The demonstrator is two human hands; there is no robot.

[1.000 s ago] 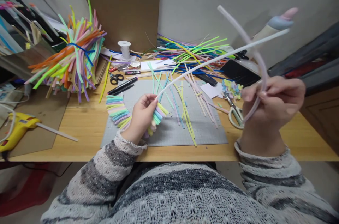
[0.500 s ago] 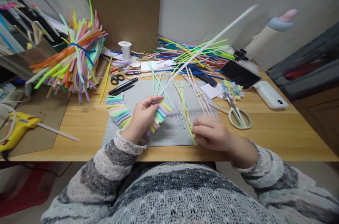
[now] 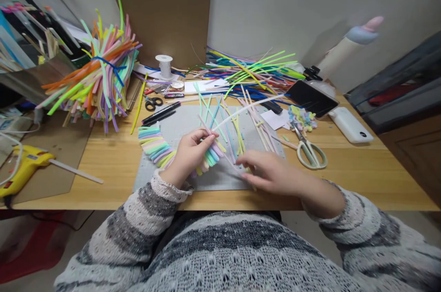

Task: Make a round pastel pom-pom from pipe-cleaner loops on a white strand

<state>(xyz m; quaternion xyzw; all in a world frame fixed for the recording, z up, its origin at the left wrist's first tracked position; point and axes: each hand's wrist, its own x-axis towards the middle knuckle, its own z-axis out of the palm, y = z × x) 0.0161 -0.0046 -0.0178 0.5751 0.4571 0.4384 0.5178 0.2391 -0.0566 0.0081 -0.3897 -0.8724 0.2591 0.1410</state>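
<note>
My left hand (image 3: 189, 155) is closed on a curved band of folded pastel pipe cleaners (image 3: 155, 145) and pinches the near end of a long white pipe cleaner (image 3: 246, 108) that slants low to the right over the grey cutting mat (image 3: 182, 119). My right hand (image 3: 270, 172) rests low on the mat among loose pastel pipe cleaners (image 3: 237, 128). Its fingers pinch a thin pink strand near the band.
A big bundle of coloured pipe cleaners (image 3: 96, 76) stands at the left, another pile (image 3: 251, 71) at the back. Scissors (image 3: 308, 149), black scissors (image 3: 152, 102), thread spool (image 3: 163, 65), phone (image 3: 312, 96), white power bank (image 3: 350, 124), yellow glue gun (image 3: 20, 165) and cardboard (image 3: 161, 7) surround the mat.
My right hand came down from the air on the right to the mat. The white pipe cleaner swung down from pointing high to lying low over the mat.
</note>
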